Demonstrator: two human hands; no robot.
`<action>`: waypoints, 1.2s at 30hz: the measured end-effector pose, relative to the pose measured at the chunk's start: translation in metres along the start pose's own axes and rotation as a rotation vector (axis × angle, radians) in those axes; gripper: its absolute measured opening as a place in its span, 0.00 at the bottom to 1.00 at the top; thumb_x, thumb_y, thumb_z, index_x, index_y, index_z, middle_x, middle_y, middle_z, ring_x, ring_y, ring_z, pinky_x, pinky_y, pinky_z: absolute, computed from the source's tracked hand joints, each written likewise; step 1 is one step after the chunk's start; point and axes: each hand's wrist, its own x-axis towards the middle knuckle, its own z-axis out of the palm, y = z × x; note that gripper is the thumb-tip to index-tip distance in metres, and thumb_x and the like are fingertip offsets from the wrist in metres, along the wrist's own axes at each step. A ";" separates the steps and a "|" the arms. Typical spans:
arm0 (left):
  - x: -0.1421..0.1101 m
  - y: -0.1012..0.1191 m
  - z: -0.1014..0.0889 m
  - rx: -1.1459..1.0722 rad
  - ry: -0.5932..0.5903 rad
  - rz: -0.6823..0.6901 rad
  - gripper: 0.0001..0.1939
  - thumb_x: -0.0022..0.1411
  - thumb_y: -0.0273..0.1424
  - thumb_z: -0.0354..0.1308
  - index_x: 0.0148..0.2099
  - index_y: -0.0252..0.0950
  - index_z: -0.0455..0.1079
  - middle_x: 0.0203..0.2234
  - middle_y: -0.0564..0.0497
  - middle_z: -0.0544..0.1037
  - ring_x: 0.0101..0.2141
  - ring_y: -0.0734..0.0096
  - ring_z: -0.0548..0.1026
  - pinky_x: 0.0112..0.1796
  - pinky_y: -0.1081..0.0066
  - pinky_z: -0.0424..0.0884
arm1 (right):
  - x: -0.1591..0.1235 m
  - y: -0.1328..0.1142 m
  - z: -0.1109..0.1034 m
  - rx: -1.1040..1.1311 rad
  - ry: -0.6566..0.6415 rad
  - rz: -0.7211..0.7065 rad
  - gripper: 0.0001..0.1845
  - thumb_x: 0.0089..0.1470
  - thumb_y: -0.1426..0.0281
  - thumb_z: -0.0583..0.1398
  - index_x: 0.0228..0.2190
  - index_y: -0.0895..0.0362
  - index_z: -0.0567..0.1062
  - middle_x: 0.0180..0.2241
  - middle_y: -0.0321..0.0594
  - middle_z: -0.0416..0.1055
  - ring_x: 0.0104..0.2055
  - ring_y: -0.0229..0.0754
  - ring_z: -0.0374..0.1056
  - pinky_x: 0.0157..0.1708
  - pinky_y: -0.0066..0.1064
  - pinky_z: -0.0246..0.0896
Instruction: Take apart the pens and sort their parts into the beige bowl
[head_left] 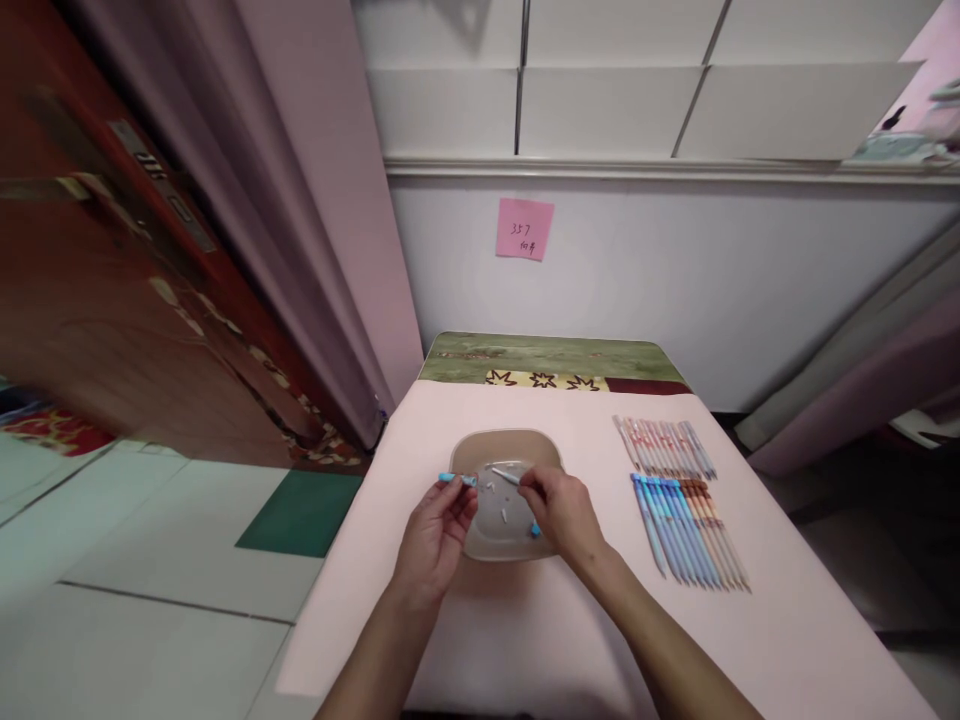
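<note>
My left hand [448, 515] pinches a short light-blue pen part [457, 479], maybe an upper barrel, over the left rim of a beige basin [465, 545]. My right hand [559, 505] is closed on a slim whitish pen part [505, 475] that points left across the basin. The two parts are apart, their near ends facing each other. On the basin floor are small white pieces [504, 516], too small to name. A blue piece [535, 528] lies beside my right hand, partly covered by it.
Blue and brown pens [686, 535] lie in a row on the table's right, with a row of pale, reddish-patterned pens [664, 447] behind. A pink cloth [360, 620] covers most of the table. A pink note [524, 230] sticks to the wall behind; a wooden door [150, 300] stands left.
</note>
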 end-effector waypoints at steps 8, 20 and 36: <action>-0.005 -0.010 -0.004 0.009 -0.002 -0.022 0.05 0.58 0.17 0.56 0.32 0.29 0.71 0.27 0.46 0.79 0.25 0.75 0.77 0.28 0.77 0.76 | -0.002 -0.011 0.013 0.532 -0.105 0.219 0.11 0.47 0.63 0.63 0.31 0.57 0.74 0.22 0.36 0.72 0.25 0.39 0.68 0.28 0.30 0.64; -0.010 -0.009 0.002 -0.080 0.020 -0.111 0.05 0.60 0.18 0.54 0.34 0.28 0.70 0.27 0.45 0.79 0.24 0.76 0.77 0.26 0.78 0.75 | -0.015 -0.023 0.008 0.670 -0.035 0.208 0.13 0.46 0.62 0.65 0.30 0.58 0.73 0.23 0.34 0.71 0.24 0.35 0.66 0.27 0.26 0.62; -0.010 -0.009 0.002 -0.062 0.012 -0.145 0.04 0.60 0.19 0.54 0.35 0.28 0.70 0.25 0.48 0.77 0.21 0.79 0.73 0.21 0.80 0.71 | -0.028 -0.033 -0.001 0.714 0.010 0.257 0.15 0.46 0.60 0.65 0.30 0.57 0.70 0.31 0.44 0.76 0.33 0.43 0.73 0.30 0.32 0.68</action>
